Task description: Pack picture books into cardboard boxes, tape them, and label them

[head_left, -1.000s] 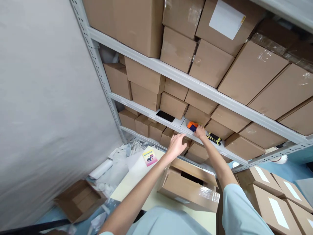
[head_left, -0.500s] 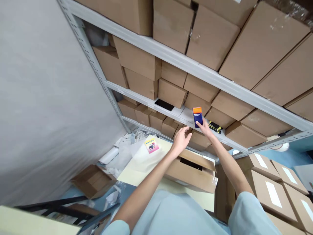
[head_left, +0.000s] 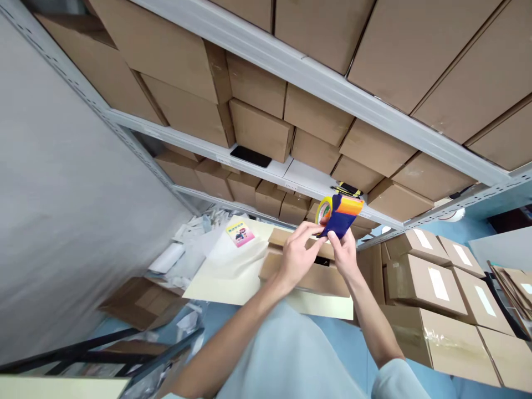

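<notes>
A blue and orange tape dispenser (head_left: 338,223) with a yellow-edged tape roll is held up in front of me, above the table. My right hand (head_left: 344,256) is closed on its lower side, thumb against the blue body. From the left, my left hand (head_left: 298,252) reaches the dispenser with its fingertips bent against it near the roll; the exact pinch is partly hidden. Below both hands lies a cardboard box (head_left: 305,281) with raised flaps and a dark gap in its top.
A pale yellow table (head_left: 211,282) carries the box and a colourful booklet (head_left: 240,234). Behind stands a metal shelf (head_left: 307,173) full of cartons, with a black phone-like slab (head_left: 251,156) and yellow-black cutters (head_left: 348,190) on it. Stacked cartons (head_left: 428,284) stand to the right.
My right hand has brought the tape dispenser from the shelf edge down towards me and turned it, showing the roll. My left hand has come to touch it. The view has shifted right.
</notes>
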Motion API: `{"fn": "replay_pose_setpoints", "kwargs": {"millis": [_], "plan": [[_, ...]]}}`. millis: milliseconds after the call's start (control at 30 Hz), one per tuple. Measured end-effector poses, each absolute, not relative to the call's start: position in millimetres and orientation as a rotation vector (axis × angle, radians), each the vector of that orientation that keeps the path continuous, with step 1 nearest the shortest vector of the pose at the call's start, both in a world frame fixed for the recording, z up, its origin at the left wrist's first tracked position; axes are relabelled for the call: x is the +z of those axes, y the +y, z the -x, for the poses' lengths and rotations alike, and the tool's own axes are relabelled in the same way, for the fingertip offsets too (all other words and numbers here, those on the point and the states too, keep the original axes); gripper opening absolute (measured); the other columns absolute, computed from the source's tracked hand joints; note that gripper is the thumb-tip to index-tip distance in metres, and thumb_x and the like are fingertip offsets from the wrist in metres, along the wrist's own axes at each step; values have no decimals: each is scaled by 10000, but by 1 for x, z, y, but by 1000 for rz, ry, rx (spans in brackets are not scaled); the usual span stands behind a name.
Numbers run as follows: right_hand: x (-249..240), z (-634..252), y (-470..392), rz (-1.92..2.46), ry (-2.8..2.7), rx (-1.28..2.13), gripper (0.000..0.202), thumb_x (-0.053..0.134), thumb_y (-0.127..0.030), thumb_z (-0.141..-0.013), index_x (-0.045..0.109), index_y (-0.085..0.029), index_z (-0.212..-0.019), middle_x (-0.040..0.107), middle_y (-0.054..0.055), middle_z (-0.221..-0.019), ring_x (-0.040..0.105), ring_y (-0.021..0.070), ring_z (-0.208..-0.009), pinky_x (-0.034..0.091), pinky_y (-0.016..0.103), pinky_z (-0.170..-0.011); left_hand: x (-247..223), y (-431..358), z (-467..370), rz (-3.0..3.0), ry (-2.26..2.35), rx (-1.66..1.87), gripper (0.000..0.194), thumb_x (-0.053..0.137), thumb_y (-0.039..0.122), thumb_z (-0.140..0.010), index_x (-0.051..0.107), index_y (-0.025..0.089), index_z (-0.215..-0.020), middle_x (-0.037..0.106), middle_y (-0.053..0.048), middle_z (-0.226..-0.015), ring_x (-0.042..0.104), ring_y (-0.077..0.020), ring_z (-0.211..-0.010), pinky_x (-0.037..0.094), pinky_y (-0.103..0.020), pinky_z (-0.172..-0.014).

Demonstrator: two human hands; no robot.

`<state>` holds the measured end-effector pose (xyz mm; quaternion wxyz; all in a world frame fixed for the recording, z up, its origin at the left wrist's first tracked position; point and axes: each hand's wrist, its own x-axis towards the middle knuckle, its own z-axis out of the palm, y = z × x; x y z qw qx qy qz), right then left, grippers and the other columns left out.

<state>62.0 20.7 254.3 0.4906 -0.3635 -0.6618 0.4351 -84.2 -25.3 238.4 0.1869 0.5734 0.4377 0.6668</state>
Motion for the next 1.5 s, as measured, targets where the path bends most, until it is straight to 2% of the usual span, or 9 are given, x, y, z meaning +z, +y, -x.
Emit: {"fn": "replay_pose_setpoints", "kwargs": {"millis": [200, 300, 433, 600, 767, 900, 1100, 1267, 1500], "plan": [[264, -59, -3, 851, -1727, 1228, 575, 698, -769, -940, 822, -248, -1150, 849, 117, -1135, 792, 367, -1153, 647, 534, -1044, 240, -56, 101, -1753, 1165, 1879, 104, 745, 218, -1011, 782, 218, -1108, 798, -66, -1081, 785, -201, -1024, 645, -322, -936], [263, -59, -7, 883, -1822, 1191, 527, 737, -727, -937, 830, -244, -1127, 852, 108, -1109, 804, 358, -1087, 667, 510, -985, 243, -71, 114, -1786, 1241, 1839, 82, 748, 209, -1004, 787, 209, -1077, 804, -68, -1056, 789, -194, -988, 653, -315, -916], [263, -70, -7, 843, -2053, 977, 410, 750, -588, -987, 780, -239, -1202, 832, 106, -1144, 784, 317, -1059, 650, 476, -971, 259, -89, 140, -1771, 1314, 1952, 314, 751, 218, -983, 742, 202, -1296, 764, -102, -1183, 758, -208, -1027, 664, -337, -879], [274, -88, -1, 661, -2394, 383, 45, 662, -277, -1015, 662, -245, -983, 759, 75, -943, 702, 248, -855, 603, 392, -788, 283, -97, 165, -1922, 1338, 2043, 429, 772, 240, -973, 707, 242, -1396, 747, -106, -1270, 731, -253, -1133, 656, -394, -926], [287, -93, 0, 435, -2464, 83, 200, 582, -88, -931, 604, -259, -1032, 723, 43, -896, 665, 239, -805, 558, 391, -768, 288, -99, 169, -2152, 1291, 1988, 347, 795, 247, -982, 733, 289, -1321, 791, -54, -1166, 753, -223, -1036, 634, -412, -958], [291, -94, -2, 414, -2495, 4, 226, 589, -86, -927, 636, -248, -1078, 731, 45, -886, 666, 245, -801, 541, 409, -788, 287, -104, 170, -2191, 1210, 1981, 352, 815, 221, -968, 738, 307, -1301, 803, -40, -1152, 755, -216, -1022, 643, -403, -930], [296, -99, -8, 424, -2542, -187, 88, 588, -192, -1036, 658, -246, -1033, 733, 46, -854, 677, 236, -770, 517, 405, -802, 291, -108, 175, -2221, 1223, 1944, 267, 779, 260, -1005, 747, 321, -1263, 809, -33, -1150, 756, -209, -1015, 655, -390, -894], [300, -98, -13, 418, -2531, -313, 125, 544, -176, -1055, 594, -254, -972, 694, 17, -773, 632, 219, -699, 505, 387, -789, 294, -110, 176, -2354, 1202, 1811, 250, 743, 207, -1022, 751, 299, -1255, 819, -29, -1138, 753, -202, -1045, 652, -370, -944], [296, -100, -20, 457, -2517, -342, 144, 576, -134, -1039, 601, -251, -959, 712, 21, -825, 645, 217, -757, 476, 378, -780, 297, -120, 176, -2368, 1146, 1732, 257, 711, 92, -1004, 783, 291, -1149, 823, -2, -1066, 756, -172, -996, 652, -321, -933]]}}
